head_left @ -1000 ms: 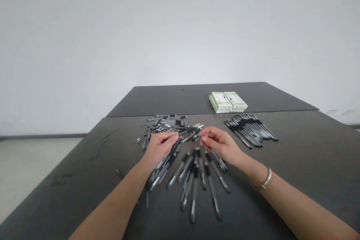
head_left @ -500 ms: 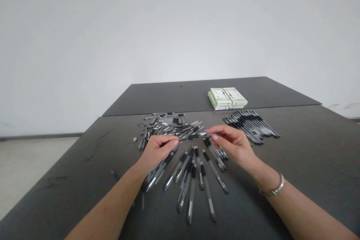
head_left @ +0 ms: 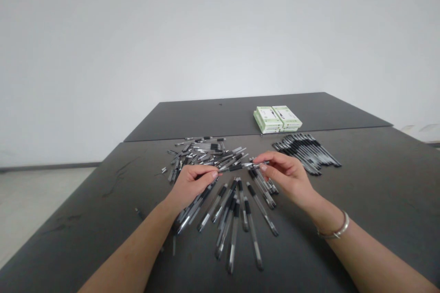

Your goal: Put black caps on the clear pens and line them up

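Between both hands, a pen point(head_left: 235, 168) with a black grip is held roughly level above the table. My left hand point(head_left: 195, 185) pinches its left end between thumb and forefinger. At the other end, the fingertips of my right hand point(head_left: 286, 175) are closed on the pen's tip part; whether a cap is in them I cannot make out. Below and in front lie several loose pens point(head_left: 252, 233) with clear barrels and black grips, fanned toward me. A jumbled heap of pens and pen parts point(head_left: 206, 155) spreads behind my left hand.
A neat row of pens point(head_left: 309, 152) lies right of my right hand. Stacked green and white boxes point(head_left: 277, 120) stand farther back on the dark table point(head_left: 371, 201). A small dark piece point(head_left: 139, 213) lies left of my left forearm.
Both hands keep their hold on the pen, with my right fingers shifted very slightly. The loose pens, heap, row and boxes have stayed in place.
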### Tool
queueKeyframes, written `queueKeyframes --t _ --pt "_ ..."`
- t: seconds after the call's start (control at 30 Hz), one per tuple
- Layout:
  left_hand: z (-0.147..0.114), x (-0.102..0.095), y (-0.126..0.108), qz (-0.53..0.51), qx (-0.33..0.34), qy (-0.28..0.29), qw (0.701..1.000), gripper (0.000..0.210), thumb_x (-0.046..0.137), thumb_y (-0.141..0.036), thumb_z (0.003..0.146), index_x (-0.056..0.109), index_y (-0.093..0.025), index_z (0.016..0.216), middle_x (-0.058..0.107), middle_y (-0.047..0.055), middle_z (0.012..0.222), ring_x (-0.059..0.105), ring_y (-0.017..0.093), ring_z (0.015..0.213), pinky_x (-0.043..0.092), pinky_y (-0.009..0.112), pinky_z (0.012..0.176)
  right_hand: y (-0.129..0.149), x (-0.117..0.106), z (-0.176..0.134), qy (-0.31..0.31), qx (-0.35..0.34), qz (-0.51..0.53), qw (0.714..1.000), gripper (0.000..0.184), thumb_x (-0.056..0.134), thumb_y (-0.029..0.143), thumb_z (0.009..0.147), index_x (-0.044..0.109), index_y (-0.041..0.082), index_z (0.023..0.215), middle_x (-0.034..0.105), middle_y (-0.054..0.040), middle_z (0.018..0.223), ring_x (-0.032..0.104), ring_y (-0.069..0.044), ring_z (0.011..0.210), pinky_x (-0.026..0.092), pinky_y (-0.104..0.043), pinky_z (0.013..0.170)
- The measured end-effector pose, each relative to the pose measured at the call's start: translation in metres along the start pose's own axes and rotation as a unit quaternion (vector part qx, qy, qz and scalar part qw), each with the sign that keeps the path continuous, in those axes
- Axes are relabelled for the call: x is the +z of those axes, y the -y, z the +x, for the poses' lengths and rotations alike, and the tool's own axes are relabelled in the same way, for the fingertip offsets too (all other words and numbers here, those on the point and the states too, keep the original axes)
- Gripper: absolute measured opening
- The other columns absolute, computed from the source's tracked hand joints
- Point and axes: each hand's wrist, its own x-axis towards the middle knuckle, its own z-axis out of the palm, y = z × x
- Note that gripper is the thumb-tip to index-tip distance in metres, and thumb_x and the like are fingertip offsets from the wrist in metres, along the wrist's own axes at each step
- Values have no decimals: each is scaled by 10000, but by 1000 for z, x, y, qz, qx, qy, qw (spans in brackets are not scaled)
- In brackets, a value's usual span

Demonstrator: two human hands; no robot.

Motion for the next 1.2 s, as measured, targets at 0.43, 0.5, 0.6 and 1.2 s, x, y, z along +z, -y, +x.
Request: queueKeyframes --t 0.43,0.5,0.6,1.2 --pt "-1 -1 -5 15 4 17 1000 289 628 -373 795 781 -141 877 420 -42 376 405 92 414 331 208 433 3 0 0 7 -25 -9 1000 155 653 316 813 695 197 902 654 -32 774 528 -108 578 428 -232 522" --pt "-2 -1 -7 28 3 23 999 272 621 -352 802 779 -144 878 476 -29 409 425 94 430 343 209 448 1 0 -1 11 -30 -20 999 145 643 295 823 692 195 916 654 -36 798 544 -116 610 435 -234 541" --pt "-2 -1 -9 57 8 40 998 267 601 -345 820 778 -149 861 600 5 534 478 101 480 372 213 485 -1 1 -2 24 -40 -49 998 148 631 281 836 689 194 941 651 -43 814 569 -137 670 453 -249 583" --pt "-2 -2 -10 78 13 74 994 311 554 -369 855 751 -129 862 615 10 603 474 99 508 355 199 493 -13 6 -4 42 -11 -24 999 150 671 290 811 627 176 896 614 -15 737 547 -119 620 447 -247 570"
